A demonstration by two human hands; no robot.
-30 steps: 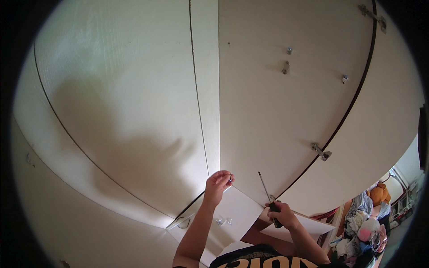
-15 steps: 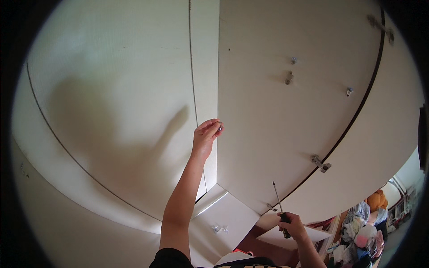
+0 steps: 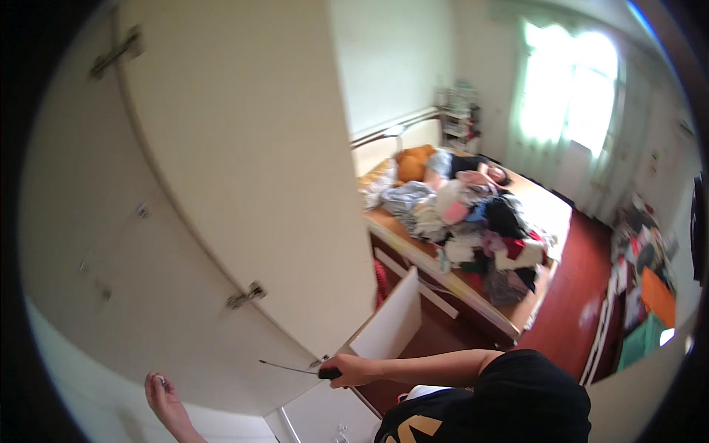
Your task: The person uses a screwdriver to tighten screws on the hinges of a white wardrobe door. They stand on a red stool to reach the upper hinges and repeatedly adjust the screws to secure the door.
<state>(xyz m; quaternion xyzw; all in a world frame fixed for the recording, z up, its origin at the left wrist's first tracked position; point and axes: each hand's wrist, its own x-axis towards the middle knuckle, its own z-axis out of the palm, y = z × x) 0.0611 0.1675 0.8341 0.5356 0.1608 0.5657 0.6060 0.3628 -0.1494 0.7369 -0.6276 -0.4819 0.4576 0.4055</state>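
Near the lower left, my left hand (image 3: 164,402) pinches a small shiny metal piece (image 3: 160,380) between thumb and fingertips; its exact kind is too small to make out. My right hand (image 3: 353,371), with the arm stretched across to the left, grips the dark handle of a screwdriver (image 3: 289,368) whose thin shaft points left. Both hands are beside a pale wardrobe panel (image 3: 177,325). A metal hinge (image 3: 245,295) joins that panel to a large pale door (image 3: 251,148), above and left of the screwdriver. Another hinge (image 3: 116,53) sits higher up.
Small fittings (image 3: 142,210) stick out of the panel. A loose white board (image 3: 391,317) leans near the bed (image 3: 480,301), which bears heaped clothes (image 3: 458,214) and a person lying down (image 3: 473,166). A bright window (image 3: 569,88) is behind; piled belongings (image 3: 650,273) line the right side.
My view has swung right, bringing the bed, person and window into sight. My left hand now appears at the lower left, still pinching the metal piece; the screwdriver stays in my right hand, pointing left.
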